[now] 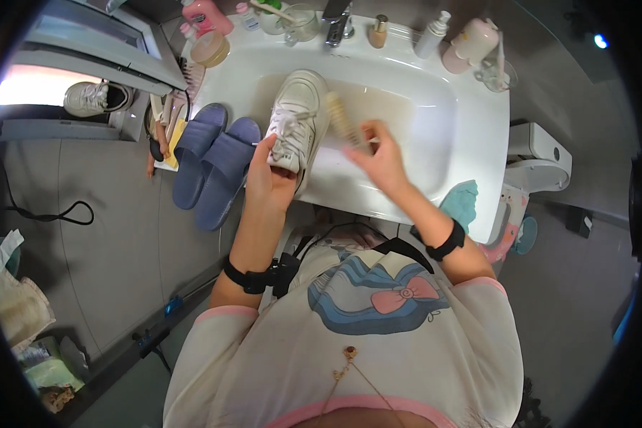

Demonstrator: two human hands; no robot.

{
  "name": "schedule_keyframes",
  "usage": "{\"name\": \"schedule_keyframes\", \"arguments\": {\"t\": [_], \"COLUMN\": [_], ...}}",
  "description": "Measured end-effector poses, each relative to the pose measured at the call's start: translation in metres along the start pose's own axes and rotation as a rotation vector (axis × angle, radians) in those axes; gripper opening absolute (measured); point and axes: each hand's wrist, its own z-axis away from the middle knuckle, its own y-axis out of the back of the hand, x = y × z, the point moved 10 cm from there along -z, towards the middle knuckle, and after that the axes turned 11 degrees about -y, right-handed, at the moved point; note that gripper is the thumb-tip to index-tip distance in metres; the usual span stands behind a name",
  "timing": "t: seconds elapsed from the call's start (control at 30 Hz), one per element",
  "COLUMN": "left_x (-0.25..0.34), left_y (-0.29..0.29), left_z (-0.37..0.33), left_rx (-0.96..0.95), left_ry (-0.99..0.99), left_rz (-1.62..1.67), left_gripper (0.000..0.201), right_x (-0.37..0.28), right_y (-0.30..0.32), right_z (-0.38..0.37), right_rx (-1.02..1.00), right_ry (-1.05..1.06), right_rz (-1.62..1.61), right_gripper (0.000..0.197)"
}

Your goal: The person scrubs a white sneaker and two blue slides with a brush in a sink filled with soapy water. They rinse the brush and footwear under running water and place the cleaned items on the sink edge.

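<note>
A white lace-up sneaker (301,96) is held over the sink (442,143), toe pointing away from me. My left hand (269,178) is closed on its heel end, with the thumb by the laces. Just right of the shoe, my right hand (384,160) grips a scrub brush (344,123) with pale bristles. The brush is smeared by motion, and I cannot tell whether it touches the shoe's side. Cloudy, brownish water shows in the basin behind the sneaker.
Blue slide sandals (225,175) lean at the sink's left edge. Another white sneaker (91,98) rests on the window ledge. Along the back rim stand a faucet (337,21), a pink bottle (208,16) and a white pump bottle (433,36). A teal cloth (461,203) drapes the front right rim.
</note>
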Motion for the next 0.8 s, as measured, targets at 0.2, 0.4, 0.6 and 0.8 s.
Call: {"name": "schedule_keyframes", "arguments": {"t": [0.2, 0.4, 0.6, 0.8], "left_x": [0.003, -0.025, -0.038, -0.043], "left_y": [0.017, 0.017, 0.026, 0.042], "left_z": [-0.006, -0.001, -0.017, -0.038], "left_rx": [-0.127, -0.156, -0.034, 0.021], "left_ry": [-0.021, 0.049, -0.075, -0.172], "left_rz": [-0.055, -0.099, -0.136, -0.141], "left_gripper": [0.040, 0.038, 0.030, 0.027], "right_x": [0.100, 0.167, 0.147, -0.037], "right_y": [0.041, -0.015, 0.025, -0.023], "right_z": [-0.091, -0.106, -0.087, -0.011], "right_rx": [0.169, -0.121, 0.060, -0.159], "right_ry": [-0.283, -0.197, -0.287, 0.136], "right_rz": [0.657, 0.905, 0.343, 0.629], "right_gripper": [0.061, 0.046, 0.043, 0.045]}}
